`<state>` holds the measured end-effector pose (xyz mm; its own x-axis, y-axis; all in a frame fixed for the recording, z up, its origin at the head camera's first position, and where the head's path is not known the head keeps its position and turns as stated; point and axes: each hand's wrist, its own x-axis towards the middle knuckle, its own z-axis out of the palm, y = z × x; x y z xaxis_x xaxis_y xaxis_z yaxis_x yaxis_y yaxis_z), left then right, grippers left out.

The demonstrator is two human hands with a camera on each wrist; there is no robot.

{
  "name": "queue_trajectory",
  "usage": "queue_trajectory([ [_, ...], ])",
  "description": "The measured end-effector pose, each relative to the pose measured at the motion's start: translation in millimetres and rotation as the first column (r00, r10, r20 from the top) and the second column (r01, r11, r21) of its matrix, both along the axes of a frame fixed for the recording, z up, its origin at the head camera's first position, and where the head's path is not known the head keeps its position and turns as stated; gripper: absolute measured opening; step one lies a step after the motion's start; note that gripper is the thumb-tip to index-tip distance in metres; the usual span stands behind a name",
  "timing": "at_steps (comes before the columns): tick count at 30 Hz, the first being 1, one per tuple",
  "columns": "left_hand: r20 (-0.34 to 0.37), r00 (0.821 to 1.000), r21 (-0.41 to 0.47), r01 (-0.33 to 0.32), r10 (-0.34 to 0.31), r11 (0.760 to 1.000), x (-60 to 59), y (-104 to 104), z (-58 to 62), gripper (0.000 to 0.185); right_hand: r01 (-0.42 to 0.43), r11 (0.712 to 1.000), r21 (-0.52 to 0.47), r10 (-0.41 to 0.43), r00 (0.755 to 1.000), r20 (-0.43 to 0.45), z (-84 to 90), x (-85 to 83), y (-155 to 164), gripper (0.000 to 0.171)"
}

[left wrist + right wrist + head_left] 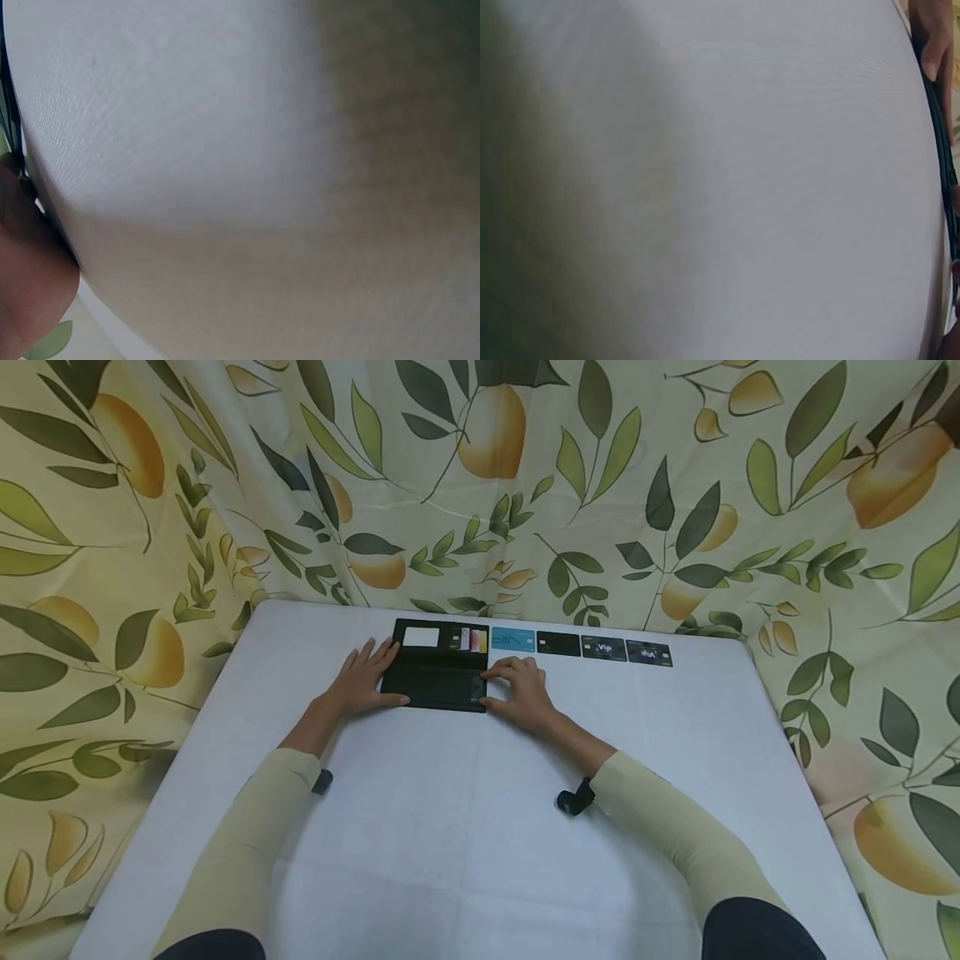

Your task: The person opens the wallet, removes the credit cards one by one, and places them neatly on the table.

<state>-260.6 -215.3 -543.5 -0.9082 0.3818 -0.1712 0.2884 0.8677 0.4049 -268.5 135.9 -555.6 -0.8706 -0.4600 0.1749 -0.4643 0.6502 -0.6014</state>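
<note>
A black bifold wallet [435,687] lies spread flat near the table's far edge, cards and a white panel showing in its upper half. My left hand [362,679] rests on its left edge, fingers straight and thumb along the near corner. At the wallet's lower right side my right hand [522,695] has bent fingers and thumb pinching the edge of a dark card [477,687], partly inside the wallet. How deep the card sits is hidden. In the right wrist view the dark wallet [939,127] shows only as a thin strip.
Right of the wallet, a blue card [513,640], a plain black card [558,644] and two dark cards with "Vip" lettering [603,648] lie in a row. A white cloth covers the table [450,827]. A leaf-and-fruit patterned curtain [465,510] hangs behind.
</note>
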Motion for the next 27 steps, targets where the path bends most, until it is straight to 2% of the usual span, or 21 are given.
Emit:
queue_trajectory([
  [5,-0.003,1.0,-0.007,-0.001,0.001,1.0,-0.3,0,1.0,0.113,-0.036,0.997,0.067,0.035,0.999,0.006,4.7,-4.4,-1,0.045],
  [9,-0.003,1.0,0.0,0.0,0.0,1.0,-0.3,-1,0.0,0.113,-0.085,0.988,0.131,0.088,0.996,-0.023,8.0,-8.0,0,0.045],
  [15,-0.009,1.0,-0.002,0.005,-0.005,1.0,-0.2,0,-1.0,0.112,-0.138,0.979,0.147,0.147,0.988,-0.05,10.5,-11.0,3,0.043],
  [27,-0.008,1.0,0.01,0.003,-0.003,1.0,3.0,2,5.6,0.112,-0.104,0.97,0.218,0.112,0.993,-0.024,13.7,-15.3,-5,0.049],
])
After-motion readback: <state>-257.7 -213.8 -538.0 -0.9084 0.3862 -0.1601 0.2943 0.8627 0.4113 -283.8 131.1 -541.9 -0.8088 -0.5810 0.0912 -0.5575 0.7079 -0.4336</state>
